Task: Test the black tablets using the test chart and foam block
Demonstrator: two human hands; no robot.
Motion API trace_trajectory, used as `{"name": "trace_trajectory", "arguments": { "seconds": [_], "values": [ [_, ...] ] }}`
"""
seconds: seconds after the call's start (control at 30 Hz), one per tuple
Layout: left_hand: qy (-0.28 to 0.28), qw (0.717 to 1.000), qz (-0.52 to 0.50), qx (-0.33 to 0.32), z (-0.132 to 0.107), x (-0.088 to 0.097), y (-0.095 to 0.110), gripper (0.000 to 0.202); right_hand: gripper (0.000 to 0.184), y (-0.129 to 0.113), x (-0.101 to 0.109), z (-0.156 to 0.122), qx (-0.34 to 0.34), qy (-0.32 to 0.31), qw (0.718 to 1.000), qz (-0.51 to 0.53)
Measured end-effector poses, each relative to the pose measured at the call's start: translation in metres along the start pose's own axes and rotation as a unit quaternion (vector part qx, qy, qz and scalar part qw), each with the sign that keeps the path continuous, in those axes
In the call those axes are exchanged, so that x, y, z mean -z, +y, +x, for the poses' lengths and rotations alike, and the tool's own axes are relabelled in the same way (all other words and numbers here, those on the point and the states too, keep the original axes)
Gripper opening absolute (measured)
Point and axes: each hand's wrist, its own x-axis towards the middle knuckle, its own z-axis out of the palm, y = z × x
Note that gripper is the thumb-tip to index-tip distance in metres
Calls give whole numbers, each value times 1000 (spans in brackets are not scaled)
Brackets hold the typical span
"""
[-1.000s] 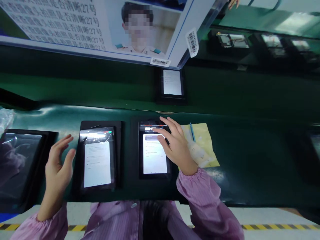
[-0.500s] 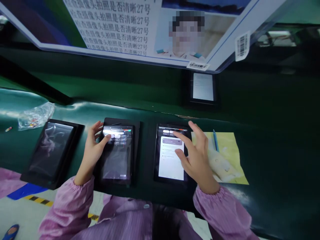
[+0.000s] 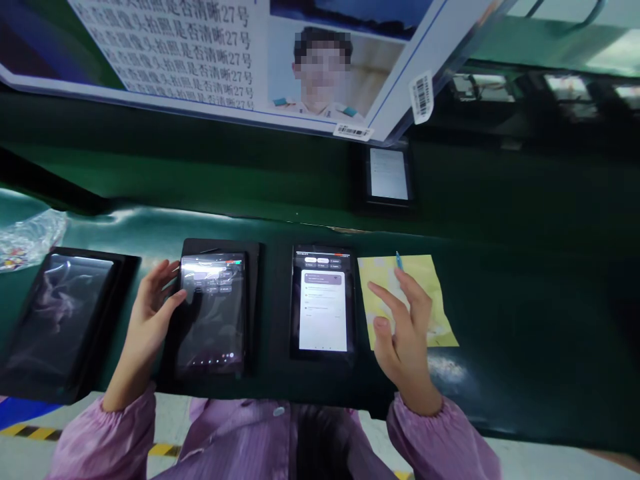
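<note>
"Where's the left hand (image 3: 147, 320)?"
"At the left edge of a dim-screened tablet (image 3: 213, 333), thumb over its side; I can't tell if it touches."
"And the right hand (image 3: 406, 337)?"
"Empty, fingers spread over a yellow sheet (image 3: 440, 293), one fingertip near a blue pen (image 3: 399, 259)."
"What's between the hands, besides that tablet?"
"A white-screened tablet (image 3: 324, 327), on the green desk (image 3: 520, 333)."
"Farther left?"
"A black-screened tablet (image 3: 73, 320), with a clear bag (image 3: 35, 240) behind it."
</note>
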Motion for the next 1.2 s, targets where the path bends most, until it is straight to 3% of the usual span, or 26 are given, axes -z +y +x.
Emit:
{"name": "trace_trajectory", "arguments": {
  "seconds": [0.27, 0.4, 0.5, 0.57, 0.67, 0.73, 0.87, 0.97, 1.07, 1.2],
  "values": [
    [-2, 1000, 12, 11, -27, 8, -10, 70, 50, -4, 1, -27, -89, -92, 990, 52],
    [-32, 999, 18, -5, -64, 27, -29, 71, 91, -13, 7, -61, -191, -181, 964, 36],
    [-99, 983, 135, -74, -95, 40, -50, 103, 119, -24, 5, -89, -263, -248, 932, 19],
    [-95, 961, 223, -136, -109, 45, -64, 124, 120, -31, -1, -101, -290, -273, 917, 13],
    [-55, 940, 277, -190, -113, 43, -77, 131, 101, -36, -11, -104, -324, -276, 905, 18],
    [-46, 937, 287, -195, -109, 38, -80, 130, 94, -36, -16, -97, -350, -264, 898, 31],
    [-50, 932, 296, -202, -90, 25, -73, 125, 98, -34, -20, -76, -387, -261, 883, 44],
    [-57, 932, 287, -212, -66, 13, -62, 124, 100, -33, -27, -54, -380, -241, 892, 40],
    [-68, 936, 269, -216, -30, -1, -53, 124, 102, -30, -40, -24, -361, -207, 908, 51],
    [-68, 939, 238, -240, 35, -28, -42, 125, 102, -17, -63, 31, -308, -143, 938, 73]
  ]
}}
